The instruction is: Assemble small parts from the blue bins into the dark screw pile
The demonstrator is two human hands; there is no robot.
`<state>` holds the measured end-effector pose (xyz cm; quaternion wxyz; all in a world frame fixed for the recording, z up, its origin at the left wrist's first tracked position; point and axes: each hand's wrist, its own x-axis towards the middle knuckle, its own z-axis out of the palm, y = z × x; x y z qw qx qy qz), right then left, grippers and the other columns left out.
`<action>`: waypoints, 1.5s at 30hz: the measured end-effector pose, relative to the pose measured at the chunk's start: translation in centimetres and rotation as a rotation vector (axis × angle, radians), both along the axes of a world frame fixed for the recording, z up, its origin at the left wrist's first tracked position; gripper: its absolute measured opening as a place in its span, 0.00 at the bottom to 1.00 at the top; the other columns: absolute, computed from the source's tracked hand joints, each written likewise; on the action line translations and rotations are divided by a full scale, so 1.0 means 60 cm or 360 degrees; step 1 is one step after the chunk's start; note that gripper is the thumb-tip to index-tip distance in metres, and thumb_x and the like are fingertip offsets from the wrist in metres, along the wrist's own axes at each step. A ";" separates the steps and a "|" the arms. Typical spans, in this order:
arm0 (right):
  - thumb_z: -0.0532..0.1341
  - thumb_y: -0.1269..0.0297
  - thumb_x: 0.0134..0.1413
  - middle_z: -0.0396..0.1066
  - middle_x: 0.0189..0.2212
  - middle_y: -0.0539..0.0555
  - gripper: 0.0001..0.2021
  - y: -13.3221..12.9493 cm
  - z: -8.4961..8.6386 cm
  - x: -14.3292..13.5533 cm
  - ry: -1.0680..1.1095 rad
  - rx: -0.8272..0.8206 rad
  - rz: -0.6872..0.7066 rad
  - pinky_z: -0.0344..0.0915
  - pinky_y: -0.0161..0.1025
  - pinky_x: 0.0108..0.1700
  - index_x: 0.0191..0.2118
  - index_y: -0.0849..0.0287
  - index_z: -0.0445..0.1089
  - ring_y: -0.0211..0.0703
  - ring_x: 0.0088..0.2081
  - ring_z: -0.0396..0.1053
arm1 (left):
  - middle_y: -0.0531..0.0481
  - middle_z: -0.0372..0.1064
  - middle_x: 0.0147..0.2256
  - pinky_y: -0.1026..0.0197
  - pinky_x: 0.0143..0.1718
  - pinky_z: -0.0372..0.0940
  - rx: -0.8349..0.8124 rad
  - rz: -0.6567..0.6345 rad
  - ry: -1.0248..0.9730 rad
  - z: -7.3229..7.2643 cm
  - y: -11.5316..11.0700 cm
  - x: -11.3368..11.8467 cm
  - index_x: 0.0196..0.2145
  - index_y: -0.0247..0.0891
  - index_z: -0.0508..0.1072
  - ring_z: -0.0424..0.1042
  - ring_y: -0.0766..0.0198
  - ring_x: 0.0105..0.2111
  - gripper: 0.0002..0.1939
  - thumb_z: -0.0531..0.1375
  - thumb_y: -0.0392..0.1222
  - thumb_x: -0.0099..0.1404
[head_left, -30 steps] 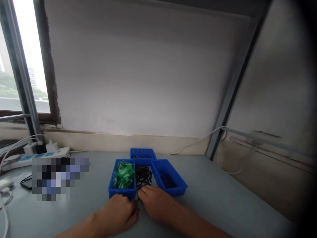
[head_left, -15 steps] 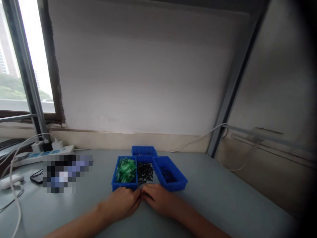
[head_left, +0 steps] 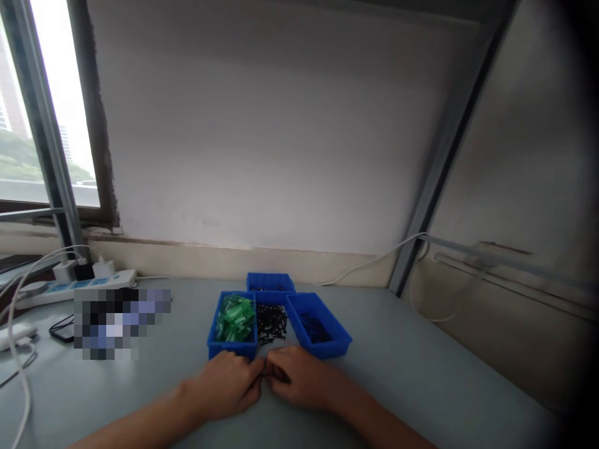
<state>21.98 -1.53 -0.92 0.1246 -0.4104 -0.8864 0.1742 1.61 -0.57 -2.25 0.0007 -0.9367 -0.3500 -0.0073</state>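
My left hand (head_left: 231, 385) and my right hand (head_left: 299, 377) meet fingertip to fingertip at the front of the bins. Both are closed in a pinch, and whatever they hold between them is too small and dark to name. Just beyond my left hand is a blue bin (head_left: 233, 349) with green items in clear plastic (head_left: 235, 318). A second blue bin (head_left: 334, 333), holding dark blue pieces (head_left: 315, 328), stands slantwise beyond my right hand. Between these bins lies a pile of black screw-like parts (head_left: 272, 322).
A third blue bin (head_left: 269, 280) with small pieces stands behind the pile. At the left are a white power strip (head_left: 79, 286), white cables (head_left: 21, 374) and a pixelated item (head_left: 116, 321). A metal post (head_left: 416, 249) rises at the table's back right.
The fingers of my right hand have curled a little differently, and the two hands remain together. The whole view has shifted slightly.
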 end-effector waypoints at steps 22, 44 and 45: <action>0.61 0.73 0.49 0.66 0.26 0.48 0.04 0.005 -0.011 -0.002 -0.0040 0.0080 0.0029 0.55 0.34 0.32 0.29 0.58 0.64 0.39 0.30 0.62 | 0.47 0.77 0.33 0.60 0.32 0.70 0.0079 -0.0165 -0.0102 -0.004 -0.003 -0.012 0.41 0.39 0.70 0.79 0.54 0.32 0.06 0.54 0.39 0.70; 0.62 0.70 0.54 0.71 0.31 0.51 0.02 -0.001 -0.001 0.003 -0.0049 0.0029 0.0032 0.57 0.35 0.33 0.32 0.59 0.67 0.40 0.31 0.65 | 0.50 0.77 0.35 0.62 0.29 0.65 0.0005 -0.0222 -0.0241 -0.002 0.003 -0.013 0.40 0.40 0.67 0.78 0.57 0.33 0.04 0.54 0.38 0.68; 0.62 0.70 0.54 0.71 0.31 0.52 0.02 -0.002 0.000 0.003 -0.0063 0.0026 0.0019 0.57 0.35 0.33 0.32 0.59 0.67 0.41 0.32 0.66 | 0.51 0.77 0.35 0.62 0.29 0.65 0.0006 -0.0232 -0.0244 -0.001 0.002 -0.012 0.40 0.40 0.67 0.78 0.57 0.33 0.04 0.55 0.37 0.68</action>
